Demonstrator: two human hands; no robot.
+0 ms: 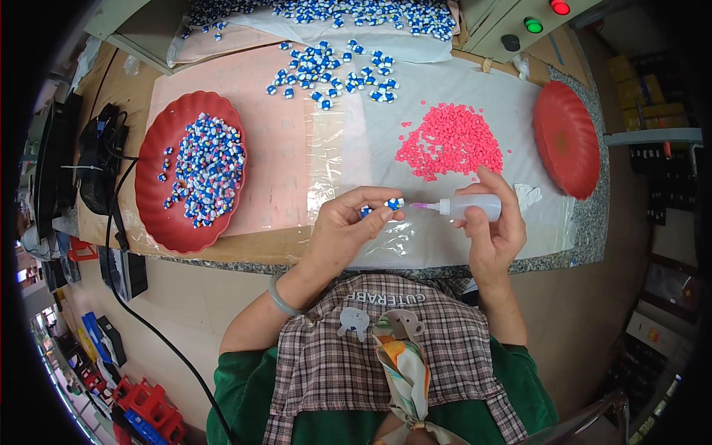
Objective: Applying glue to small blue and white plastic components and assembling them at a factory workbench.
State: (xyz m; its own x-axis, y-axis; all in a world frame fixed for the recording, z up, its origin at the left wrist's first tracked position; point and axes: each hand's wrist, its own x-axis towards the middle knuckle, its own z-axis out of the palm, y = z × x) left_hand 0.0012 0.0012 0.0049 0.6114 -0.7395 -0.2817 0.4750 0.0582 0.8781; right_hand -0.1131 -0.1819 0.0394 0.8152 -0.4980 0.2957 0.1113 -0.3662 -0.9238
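Note:
Between thumb and fingertips, my left hand (345,222) pinches a small blue-and-white piece (394,203); a second such piece (366,211) shows in the same fingers. My right hand (495,230) is wrapped round a white squeeze glue bottle (475,206), held on its side. Its thin purple-tinted tip (423,205) points left at the pinched piece, close to it; whether they touch I cannot tell. Just beyond the bottle lies a spread pile of small pink pieces (452,141). A red fluted dish (148,200) on the left holds many blue-and-white pieces with pink bits among them.
More blue-and-white pieces (319,70) lie loose at the table's far middle, with a large heap (356,11) on a sheet behind them. A second red fluted dish (567,141) stands at the right. A black cable (159,334) runs down the left side. Red stools (148,408) stand lower left.

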